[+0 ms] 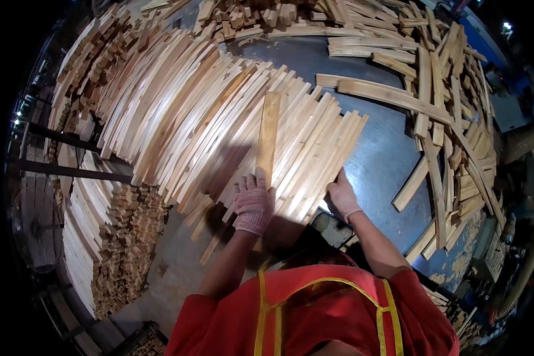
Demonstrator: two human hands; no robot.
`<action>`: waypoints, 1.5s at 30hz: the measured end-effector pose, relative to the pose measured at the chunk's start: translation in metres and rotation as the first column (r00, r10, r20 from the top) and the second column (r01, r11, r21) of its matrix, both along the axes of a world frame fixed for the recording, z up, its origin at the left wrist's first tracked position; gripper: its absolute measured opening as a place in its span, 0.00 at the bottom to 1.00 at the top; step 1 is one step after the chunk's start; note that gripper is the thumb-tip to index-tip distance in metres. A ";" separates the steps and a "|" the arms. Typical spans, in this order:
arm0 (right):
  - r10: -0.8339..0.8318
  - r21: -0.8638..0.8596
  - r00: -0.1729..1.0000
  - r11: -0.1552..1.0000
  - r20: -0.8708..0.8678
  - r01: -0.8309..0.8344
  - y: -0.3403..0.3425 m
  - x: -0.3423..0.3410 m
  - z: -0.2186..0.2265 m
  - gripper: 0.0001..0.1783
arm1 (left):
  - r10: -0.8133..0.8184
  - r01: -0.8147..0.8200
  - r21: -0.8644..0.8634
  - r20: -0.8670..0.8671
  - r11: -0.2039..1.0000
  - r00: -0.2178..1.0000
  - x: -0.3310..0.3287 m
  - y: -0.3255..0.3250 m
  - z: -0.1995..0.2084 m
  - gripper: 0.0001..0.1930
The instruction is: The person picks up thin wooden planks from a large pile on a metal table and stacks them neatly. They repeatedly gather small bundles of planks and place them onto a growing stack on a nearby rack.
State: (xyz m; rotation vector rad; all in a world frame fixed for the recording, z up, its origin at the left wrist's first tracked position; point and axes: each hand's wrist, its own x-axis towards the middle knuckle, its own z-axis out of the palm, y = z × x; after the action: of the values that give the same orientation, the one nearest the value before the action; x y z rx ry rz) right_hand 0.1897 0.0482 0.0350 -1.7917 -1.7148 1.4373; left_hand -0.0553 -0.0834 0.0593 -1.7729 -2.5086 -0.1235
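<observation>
My left hand (254,204), in a pale pink knit glove, is closed around the near end of a wooden strip (268,127). That strip lies over a broad row of similar strips (219,113) set side by side, and it points away from me at a different slant. At the row's right edge, my right hand (343,197), gloved the same way, is closed on the near part of the outermost wooden strip (348,148). Some of its fingers are hidden against the wood.
Loose strips (421,107) lie crisscrossed in a heap along the right of the metal table (379,160). More strips (261,18) are piled at the far side. A tall stack (118,243) stands at the left, below dark metal bars (71,169). Sawdust (456,264) lies near the right edge.
</observation>
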 end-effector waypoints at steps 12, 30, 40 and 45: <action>0.118 0.208 0.992 0.972 -0.036 -0.108 0.091 0.056 0.009 0.36 | -0.083 0.150 0.136 -0.405 0.979 0.911 -0.122 0.020 0.035 0.26; -0.250 0.298 0.721 0.788 -0.646 0.540 0.406 0.084 -0.007 0.23 | -0.348 0.334 0.101 0.196 0.937 0.917 0.108 0.048 0.034 0.16; -0.441 0.589 0.598 0.806 0.670 -0.066 0.153 0.322 0.047 0.45 | -0.391 0.396 0.009 0.188 0.918 0.901 0.109 0.028 0.031 0.34; -0.270 0.349 0.684 0.937 0.677 0.024 0.076 0.321 0.056 0.45 | -0.457 0.470 0.026 0.286 0.882 0.842 0.099 0.016 0.043 0.43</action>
State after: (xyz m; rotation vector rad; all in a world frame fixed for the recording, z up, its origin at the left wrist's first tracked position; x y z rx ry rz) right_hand 0.5112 0.1242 0.0907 -2.4001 -1.9010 0.3186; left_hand 0.0433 -0.0678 0.1019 -2.5147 -2.1914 -0.3748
